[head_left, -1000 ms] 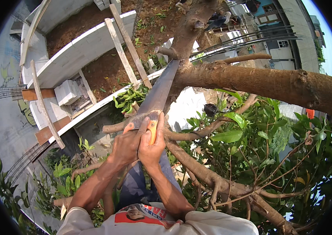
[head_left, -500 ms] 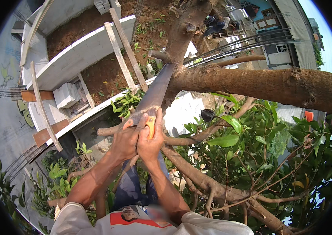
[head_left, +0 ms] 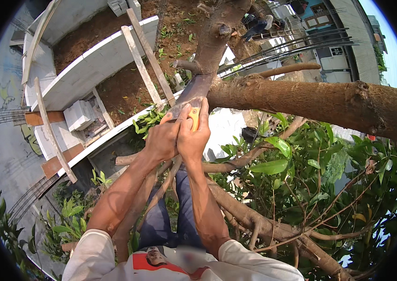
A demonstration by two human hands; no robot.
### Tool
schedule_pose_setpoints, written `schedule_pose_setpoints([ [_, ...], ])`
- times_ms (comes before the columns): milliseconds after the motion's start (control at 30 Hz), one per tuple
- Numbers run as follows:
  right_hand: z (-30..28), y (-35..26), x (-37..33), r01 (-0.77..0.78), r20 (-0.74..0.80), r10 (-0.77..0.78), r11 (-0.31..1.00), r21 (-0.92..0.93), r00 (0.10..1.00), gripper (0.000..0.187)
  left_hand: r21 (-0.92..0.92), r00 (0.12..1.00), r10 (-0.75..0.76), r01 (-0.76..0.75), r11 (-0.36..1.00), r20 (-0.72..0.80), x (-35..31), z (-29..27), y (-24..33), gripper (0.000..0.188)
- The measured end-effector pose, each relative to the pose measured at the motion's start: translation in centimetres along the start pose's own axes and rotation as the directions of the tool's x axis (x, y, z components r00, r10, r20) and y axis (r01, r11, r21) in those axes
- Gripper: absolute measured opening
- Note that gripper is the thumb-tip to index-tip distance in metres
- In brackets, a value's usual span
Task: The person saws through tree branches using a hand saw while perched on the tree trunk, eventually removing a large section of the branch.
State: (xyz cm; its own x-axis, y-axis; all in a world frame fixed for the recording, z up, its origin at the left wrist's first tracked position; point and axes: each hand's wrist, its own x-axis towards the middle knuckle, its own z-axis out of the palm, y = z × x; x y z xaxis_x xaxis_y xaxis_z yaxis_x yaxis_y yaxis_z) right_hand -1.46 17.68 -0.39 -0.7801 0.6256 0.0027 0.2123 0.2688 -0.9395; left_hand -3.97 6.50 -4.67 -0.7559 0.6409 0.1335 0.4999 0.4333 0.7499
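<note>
Grip of left hand (head_left: 162, 140) and right hand (head_left: 193, 143) is closed around the handsaw (head_left: 195, 92) near twelve o'clock; its blade, aimed toward one, seemingly sits in a kerf, depth hidden; the upper tree limb (head_left: 209, 49) is not yet severed.

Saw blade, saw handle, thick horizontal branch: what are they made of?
Saw blade: probably steel, dull finish; thin, grey, flat sheet. Saw handle: likely moulded plastic, smooth; even orange-yellow colour, though painted wood is possible. Thick horizontal branch: wood under rough, matt brown bark, with knots.
</note>
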Motion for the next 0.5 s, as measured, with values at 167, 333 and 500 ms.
schedule_pose_setpoints([
  [167,-1.1,-0.3,6.2,-0.090,0.051,0.084,0.987,0.131,0.995,0.060,0.150,0.982,-0.132,0.112,0.982,0.133,7.8,0.4,1.5,0.071],
  [333,-1.2,-0.5,-9.8,0.057,-0.006,-0.057,0.998,0.010,0.998,0.067,0.007,0.996,-0.019,0.020,1.000,-0.084,-7.9,-1.2,3.7,0.081],
  [500,-0.2,-0.4,7.9,-0.126,-0.020,0.128,0.988,0.089,0.992,0.065,0.092,0.992,-0.065,0.055,0.994,0.111,10.2,0.0,-0.2,0.063],
])
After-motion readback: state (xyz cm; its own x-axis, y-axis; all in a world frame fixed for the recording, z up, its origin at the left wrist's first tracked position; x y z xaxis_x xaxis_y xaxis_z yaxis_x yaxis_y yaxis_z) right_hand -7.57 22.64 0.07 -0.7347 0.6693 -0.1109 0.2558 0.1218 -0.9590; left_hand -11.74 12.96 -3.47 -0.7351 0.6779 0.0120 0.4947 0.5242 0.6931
